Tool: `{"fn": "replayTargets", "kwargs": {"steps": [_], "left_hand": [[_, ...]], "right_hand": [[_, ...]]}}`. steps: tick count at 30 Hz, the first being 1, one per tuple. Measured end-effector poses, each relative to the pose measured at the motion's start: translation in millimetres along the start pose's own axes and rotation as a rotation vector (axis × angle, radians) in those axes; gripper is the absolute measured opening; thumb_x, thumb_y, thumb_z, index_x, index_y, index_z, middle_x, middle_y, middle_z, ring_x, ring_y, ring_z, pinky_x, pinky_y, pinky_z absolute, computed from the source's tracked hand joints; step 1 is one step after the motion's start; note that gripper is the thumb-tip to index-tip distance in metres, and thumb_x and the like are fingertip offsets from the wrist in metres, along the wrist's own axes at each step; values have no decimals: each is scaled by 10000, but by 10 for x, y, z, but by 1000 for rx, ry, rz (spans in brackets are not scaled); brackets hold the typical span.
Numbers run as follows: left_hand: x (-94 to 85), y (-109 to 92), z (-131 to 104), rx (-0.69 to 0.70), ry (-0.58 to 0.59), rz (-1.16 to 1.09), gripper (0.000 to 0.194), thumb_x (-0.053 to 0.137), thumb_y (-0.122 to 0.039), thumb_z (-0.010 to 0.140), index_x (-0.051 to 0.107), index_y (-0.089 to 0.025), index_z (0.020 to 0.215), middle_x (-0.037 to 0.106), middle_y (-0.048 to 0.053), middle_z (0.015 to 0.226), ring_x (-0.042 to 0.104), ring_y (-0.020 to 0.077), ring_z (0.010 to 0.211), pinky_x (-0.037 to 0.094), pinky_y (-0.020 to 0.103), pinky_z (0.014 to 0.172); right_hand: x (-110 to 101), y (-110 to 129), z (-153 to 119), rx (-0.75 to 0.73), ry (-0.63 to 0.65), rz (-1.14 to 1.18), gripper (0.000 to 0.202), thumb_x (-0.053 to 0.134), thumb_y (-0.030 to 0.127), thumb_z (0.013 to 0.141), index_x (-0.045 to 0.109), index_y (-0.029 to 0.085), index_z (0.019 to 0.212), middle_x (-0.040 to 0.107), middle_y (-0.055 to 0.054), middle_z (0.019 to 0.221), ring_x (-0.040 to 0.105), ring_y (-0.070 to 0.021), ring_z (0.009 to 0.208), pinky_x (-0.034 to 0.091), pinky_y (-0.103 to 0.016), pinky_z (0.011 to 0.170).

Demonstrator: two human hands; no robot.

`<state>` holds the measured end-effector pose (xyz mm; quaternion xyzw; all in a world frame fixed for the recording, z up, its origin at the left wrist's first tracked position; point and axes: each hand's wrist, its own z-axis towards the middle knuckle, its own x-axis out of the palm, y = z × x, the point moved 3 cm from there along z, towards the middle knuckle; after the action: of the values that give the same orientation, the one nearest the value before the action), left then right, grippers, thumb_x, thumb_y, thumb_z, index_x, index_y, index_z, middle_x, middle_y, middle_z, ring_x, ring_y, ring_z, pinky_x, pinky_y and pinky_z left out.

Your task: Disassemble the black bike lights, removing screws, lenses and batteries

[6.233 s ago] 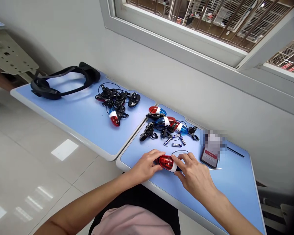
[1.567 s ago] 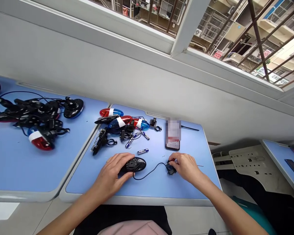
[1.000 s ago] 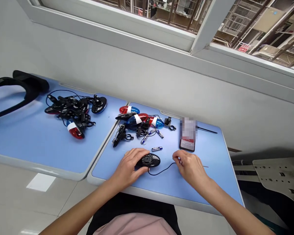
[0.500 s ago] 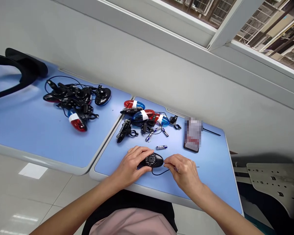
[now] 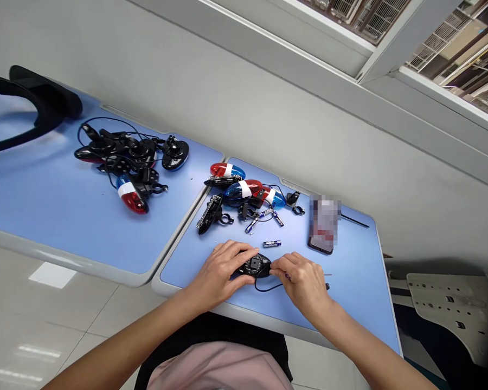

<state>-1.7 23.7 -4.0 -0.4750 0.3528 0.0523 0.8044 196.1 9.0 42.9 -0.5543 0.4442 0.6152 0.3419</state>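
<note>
My left hand [image 5: 224,265] is closed around a black oval bike-siren housing [image 5: 255,264], thumb and fingers on opposite sides, its slotted underside up. At its right tip, the pinched fingertips of my right hand [image 5: 299,273] touch the housing; what they hold is too small to name. A bit of purple shows at that palm, and a thin metal shaft [image 5: 328,274] pokes out beyond the hand; I cannot tell whether it is held. A black cable [image 5: 264,291] loops from the housing under my right hand. One blue-and-silver battery [image 5: 272,244] lies just behind the housing.
Several red-and-blue siren lights [image 5: 244,189], clamps and more batteries [image 5: 278,218] lie at the back of this table. To their right is a phone [image 5: 321,227] with a black strip [image 5: 354,221]. More lights [image 5: 132,195] and a black curved frame [image 5: 36,119] sit on the left table.
My right fingertips have come in against the housing's right tip. A small black piece now shows beside my right wrist. The camera view has shifted slightly.
</note>
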Motion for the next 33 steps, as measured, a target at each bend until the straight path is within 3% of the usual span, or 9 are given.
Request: {"fn": "replayTargets", "kwargs": {"steps": [6, 10, 13, 15, 18, 23, 33], "left_hand": [[15, 45, -14, -12, -13, -5, 524, 641, -321, 923, 501, -288, 1426, 631, 93, 1232, 574, 273, 1089, 463, 436, 941], [16, 50, -17, -18, -21, -11, 499, 636, -325, 933, 509, -272, 1412, 629, 93, 1234, 574, 267, 1088, 457, 433, 941], [16, 46, -13, -20, -32, -14, 490, 646, -323, 929, 522, -241, 1395, 632, 94, 1225, 575, 265, 1086, 453, 430, 939], [19, 44, -13, -17, -40, -17, 497, 652, -323, 924, 522, -239, 1396, 634, 92, 1217, 577, 265, 1085, 451, 431, 943], [25, 45, -17, -10, -52, -15, 508, 651, -317, 925, 511, -262, 1410, 636, 87, 1218, 579, 266, 1092, 449, 432, 952], [29, 49, -23, 2, -50, -4, 527, 658, -312, 918, 507, -282, 1422, 639, 81, 1223, 586, 263, 1088, 457, 426, 957], [26, 21, -17, 20, -25, 39, 509, 662, -317, 919, 512, -243, 1400, 633, 100, 1233, 579, 261, 1066, 460, 420, 907]], "right_hand": [[16, -41, 8, 37, 9, 74, 163, 640, 340, 930, 727, 249, 1034, 756, -24, 849, 668, -160, 672, 373, -259, 545], [-361, -110, -57, 45, -175, 301, 226, 517, 333, 983, 705, 229, 1053, 753, -52, 874, 688, -170, 715, 489, -268, 584], [-690, -138, -174, 97, -343, 391, 234, 464, 294, 1001, 691, 237, 1000, 719, -34, 789, 662, -155, 643, 486, -260, 531], [-741, -97, -222, 28, -344, 369, 193, 490, 262, 990, 681, 236, 975, 710, -28, 773, 655, -153, 642, 499, -266, 570], [-514, -27, -207, -92, -221, 262, 165, 517, 229, 979, 678, 224, 940, 725, -42, 844, 669, -161, 734, 490, -266, 628], [-49, -43, -79, -58, -93, 138, 153, 543, 200, 971, 692, 223, 944, 731, -39, 903, 661, -159, 797, 394, -242, 583], [-48, -68, 34, -114, -108, 98, 183, 582, 99, 917, 696, 219, 840, 711, 5, 785, 588, -147, 750, 228, -260, 500]]}}
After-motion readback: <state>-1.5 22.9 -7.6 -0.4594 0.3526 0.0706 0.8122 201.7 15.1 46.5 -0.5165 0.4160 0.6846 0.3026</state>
